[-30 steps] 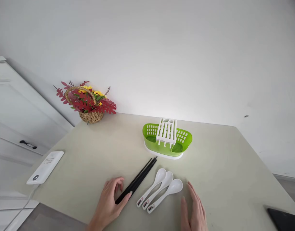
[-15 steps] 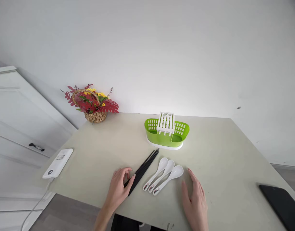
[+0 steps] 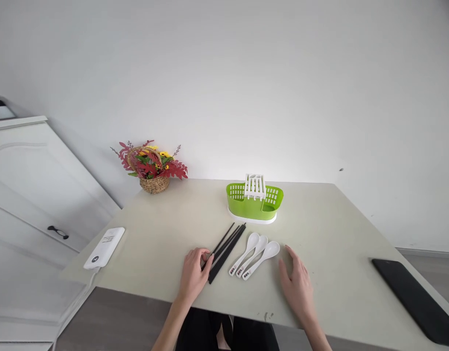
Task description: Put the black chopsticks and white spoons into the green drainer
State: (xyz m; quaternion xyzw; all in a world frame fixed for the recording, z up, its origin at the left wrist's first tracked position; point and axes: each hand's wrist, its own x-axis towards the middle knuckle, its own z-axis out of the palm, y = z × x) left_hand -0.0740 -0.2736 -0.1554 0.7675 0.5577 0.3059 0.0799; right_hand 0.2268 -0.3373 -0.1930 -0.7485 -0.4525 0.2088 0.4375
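Note:
Black chopsticks (image 3: 228, 254) lie slantwise in a loose bunch on the table. My left hand (image 3: 195, 273) is closed on the lower end of the leftmost chopstick (image 3: 223, 237), thumb on one side and fingers on the other. To the right of the bunch, three white spoons (image 3: 257, 257) lie side by side, bowls pointing away from me. My right hand (image 3: 296, 285) rests on the table beside the spoons, fingers apart, holding nothing. Behind them stands a green cutlery basket (image 3: 242, 210) with a white slotted top piece (image 3: 255, 186) and a white base.
A wicker basket of artificial flowers (image 3: 154, 184) stands at the back left by the wall. A white power bank (image 3: 104, 247) with a cable lies at the left edge. At the right edge is a black phone (image 3: 411, 297). A white cabinet (image 3: 34, 195) flanks the table.
The leftmost chopstick has come apart from the bunch in my left hand. My view has shifted. The spoons and cutlery basket stay in place.

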